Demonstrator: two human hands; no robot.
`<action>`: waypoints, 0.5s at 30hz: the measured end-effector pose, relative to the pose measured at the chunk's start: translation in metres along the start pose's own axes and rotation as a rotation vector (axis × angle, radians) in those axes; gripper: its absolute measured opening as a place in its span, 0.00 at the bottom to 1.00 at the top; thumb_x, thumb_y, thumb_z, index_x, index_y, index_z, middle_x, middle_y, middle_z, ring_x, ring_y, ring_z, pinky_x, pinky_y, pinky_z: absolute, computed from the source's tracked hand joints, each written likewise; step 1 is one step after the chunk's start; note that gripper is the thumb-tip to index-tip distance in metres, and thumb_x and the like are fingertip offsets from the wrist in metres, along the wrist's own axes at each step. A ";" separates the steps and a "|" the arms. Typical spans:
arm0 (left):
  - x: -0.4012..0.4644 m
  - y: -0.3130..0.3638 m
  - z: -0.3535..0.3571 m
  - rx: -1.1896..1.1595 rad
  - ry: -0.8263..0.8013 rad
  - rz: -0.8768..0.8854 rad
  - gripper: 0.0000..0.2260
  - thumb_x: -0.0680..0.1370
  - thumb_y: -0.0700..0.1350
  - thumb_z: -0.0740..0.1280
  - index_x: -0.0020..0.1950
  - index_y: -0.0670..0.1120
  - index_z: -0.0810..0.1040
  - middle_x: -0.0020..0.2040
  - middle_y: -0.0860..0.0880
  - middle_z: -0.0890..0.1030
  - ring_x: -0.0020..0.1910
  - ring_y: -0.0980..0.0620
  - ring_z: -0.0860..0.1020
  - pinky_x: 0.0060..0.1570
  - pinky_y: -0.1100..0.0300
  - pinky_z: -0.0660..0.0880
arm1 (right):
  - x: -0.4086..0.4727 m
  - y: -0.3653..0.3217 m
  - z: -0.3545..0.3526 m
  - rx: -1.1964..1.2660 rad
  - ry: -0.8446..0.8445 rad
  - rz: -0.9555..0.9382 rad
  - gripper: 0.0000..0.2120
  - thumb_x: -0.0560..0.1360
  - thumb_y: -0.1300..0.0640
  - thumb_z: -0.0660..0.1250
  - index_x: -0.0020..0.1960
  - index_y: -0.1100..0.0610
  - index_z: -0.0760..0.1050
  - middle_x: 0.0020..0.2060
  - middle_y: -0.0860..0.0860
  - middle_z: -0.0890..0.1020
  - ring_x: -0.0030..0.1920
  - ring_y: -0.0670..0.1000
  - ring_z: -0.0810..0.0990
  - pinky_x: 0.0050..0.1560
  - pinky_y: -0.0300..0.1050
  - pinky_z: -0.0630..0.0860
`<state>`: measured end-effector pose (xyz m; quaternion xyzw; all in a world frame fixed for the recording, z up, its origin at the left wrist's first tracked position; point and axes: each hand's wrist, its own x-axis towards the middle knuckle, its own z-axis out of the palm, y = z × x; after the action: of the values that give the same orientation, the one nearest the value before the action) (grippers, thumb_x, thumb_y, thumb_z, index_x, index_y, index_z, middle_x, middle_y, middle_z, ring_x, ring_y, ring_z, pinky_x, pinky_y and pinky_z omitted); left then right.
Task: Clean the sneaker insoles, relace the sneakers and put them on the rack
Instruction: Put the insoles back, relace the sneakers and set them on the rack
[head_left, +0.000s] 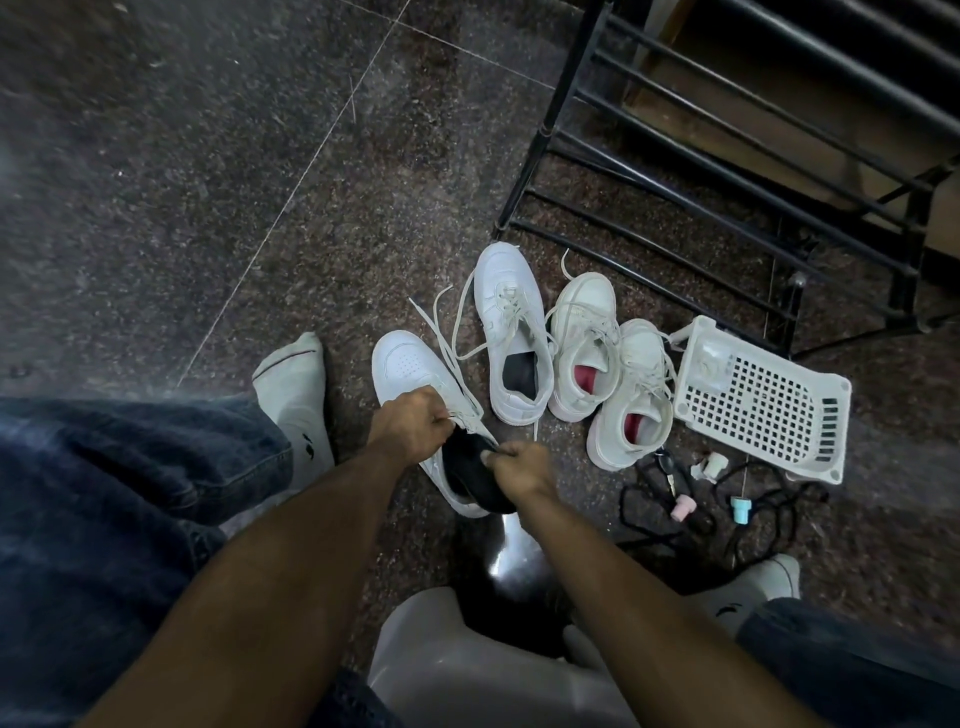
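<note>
A white sneaker (410, 364) with a dark lining lies on the floor in front of me. My left hand (410, 428) grips its upper by the eyelets, where the white lace (441, 332) trails off toward the toe. My right hand (522, 467) pinches the dark insole or tongue edge (475, 480) at the shoe's opening. Its partner (511, 332) stands just beyond, loosely laced, with a dark insole. To the right stand two more white sneakers (584, 343) (631, 389) with red insoles. The black metal shoe rack (675, 171) stands behind them.
A white perforated plastic basket (763, 400) lies tipped beside the rack. Black cords, a key and small pink and blue caps (685, 506) litter the floor at right. My socked feet (296, 395) and a white stool (467, 670) are close below.
</note>
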<state>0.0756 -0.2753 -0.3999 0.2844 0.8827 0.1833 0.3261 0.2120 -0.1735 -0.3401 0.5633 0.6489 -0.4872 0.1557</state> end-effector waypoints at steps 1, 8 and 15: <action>0.001 0.000 0.001 -0.021 -0.007 -0.027 0.05 0.72 0.54 0.66 0.44 0.55 0.78 0.53 0.56 0.80 0.51 0.49 0.79 0.48 0.57 0.73 | -0.004 0.003 -0.004 0.125 -0.019 0.062 0.01 0.71 0.59 0.71 0.41 0.56 0.80 0.45 0.59 0.83 0.47 0.60 0.82 0.45 0.56 0.82; 0.001 0.003 0.004 -0.083 -0.002 -0.120 0.11 0.67 0.56 0.64 0.42 0.52 0.80 0.48 0.55 0.81 0.48 0.49 0.79 0.43 0.58 0.72 | -0.022 0.022 -0.008 0.528 -0.025 0.263 0.07 0.74 0.72 0.65 0.44 0.61 0.74 0.54 0.63 0.78 0.49 0.63 0.80 0.24 0.43 0.78; -0.002 0.007 0.004 -0.103 0.001 -0.141 0.16 0.65 0.58 0.64 0.44 0.52 0.83 0.49 0.56 0.82 0.49 0.49 0.80 0.44 0.60 0.72 | -0.007 -0.002 0.025 0.662 0.068 0.319 0.08 0.74 0.73 0.61 0.48 0.62 0.74 0.56 0.64 0.76 0.43 0.64 0.78 0.25 0.48 0.79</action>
<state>0.0820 -0.2706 -0.3981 0.2044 0.8901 0.2055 0.3517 0.2038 -0.1975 -0.3456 0.6931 0.3649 -0.6214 0.0175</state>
